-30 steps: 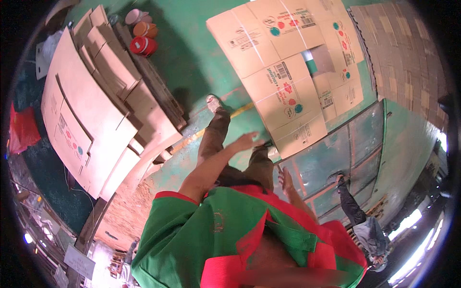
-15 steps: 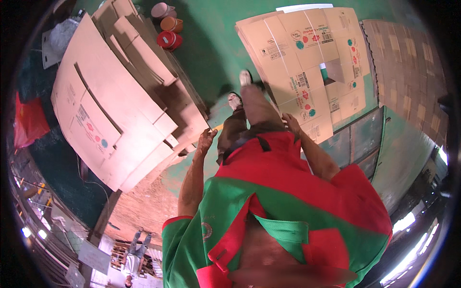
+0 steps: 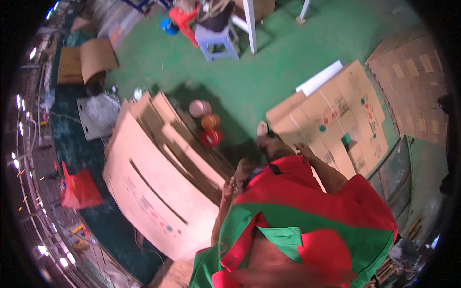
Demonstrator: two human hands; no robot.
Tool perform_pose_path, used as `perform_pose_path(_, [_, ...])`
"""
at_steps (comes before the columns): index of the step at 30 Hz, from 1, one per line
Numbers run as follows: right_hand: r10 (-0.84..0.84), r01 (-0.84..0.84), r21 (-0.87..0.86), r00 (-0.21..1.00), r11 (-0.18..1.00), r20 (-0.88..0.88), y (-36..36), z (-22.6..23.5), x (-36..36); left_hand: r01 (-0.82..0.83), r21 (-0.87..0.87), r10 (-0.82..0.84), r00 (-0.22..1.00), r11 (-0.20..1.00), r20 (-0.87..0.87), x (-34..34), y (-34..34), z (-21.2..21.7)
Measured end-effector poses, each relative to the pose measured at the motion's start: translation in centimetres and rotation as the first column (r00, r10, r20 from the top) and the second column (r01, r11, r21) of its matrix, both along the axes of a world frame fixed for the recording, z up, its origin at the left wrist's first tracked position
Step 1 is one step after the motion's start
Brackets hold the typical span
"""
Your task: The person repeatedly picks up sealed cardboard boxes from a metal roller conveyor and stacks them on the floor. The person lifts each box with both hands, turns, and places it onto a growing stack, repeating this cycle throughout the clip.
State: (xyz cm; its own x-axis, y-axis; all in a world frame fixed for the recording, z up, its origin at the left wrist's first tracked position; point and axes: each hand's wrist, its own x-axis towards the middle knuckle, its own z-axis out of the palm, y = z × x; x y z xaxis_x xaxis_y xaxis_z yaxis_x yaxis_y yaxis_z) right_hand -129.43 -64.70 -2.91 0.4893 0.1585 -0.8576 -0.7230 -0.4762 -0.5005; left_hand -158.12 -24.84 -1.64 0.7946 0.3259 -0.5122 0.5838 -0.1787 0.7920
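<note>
My left hand (image 3: pixel 228 189) hangs by my left thigh, close to the near right edge of a stack of cardboard sheets (image 3: pixel 144 192). Its fingers look stretched out and hold nothing that I can see; whether it touches the cardboard I cannot tell. Beside my right thigh hangs my right hand (image 3: pixel 304 150), fingers loosely apart and nothing visible in them. Just beyond it, on the right, lies a pile of flat printed carton sheets (image 3: pixel 336 125) bound with thin straps, with a square hole in it. One shoe (image 3: pixel 262 128) shows ahead of me on the green floor.
Pink (image 3: pixel 199 108), orange (image 3: pixel 210 122) and red jugs (image 3: pixel 212 138) stand right of the stack. Ahead are a pale plastic stool (image 3: pixel 216 41) and white table legs (image 3: pixel 249 26). A red bag (image 3: pixel 81 192) lies on the dark green surface at left; bundled cartons (image 3: pixel 408 81) stand far right.
My view has turned and moved forward, bringing the stool and table legs into sight. My legs have stepped on, and the left hand now hangs alongside the cardboard stack.
</note>
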Motion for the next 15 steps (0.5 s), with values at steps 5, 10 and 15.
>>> perform_pose_path(5, [-0.226,0.208,0.156,0.969,0.966,0.105,5.4,1.5,12.2,-0.005,0.737,-0.535,0.684,0.676,0.496,13.7,7.8,-0.2])
perform_pose_path(10, [-0.423,0.39,0.211,0.894,0.896,0.146,8.3,0.5,20.7,-0.111,-0.204,0.065,0.974,0.973,-0.217,28.4,15.0,2.0])
perform_pose_path(15, [-0.618,0.582,0.257,0.781,0.772,0.088,10.4,-4.1,23.9,0.21,0.776,-0.73,0.546,0.594,0.411,46.0,23.5,0.9])
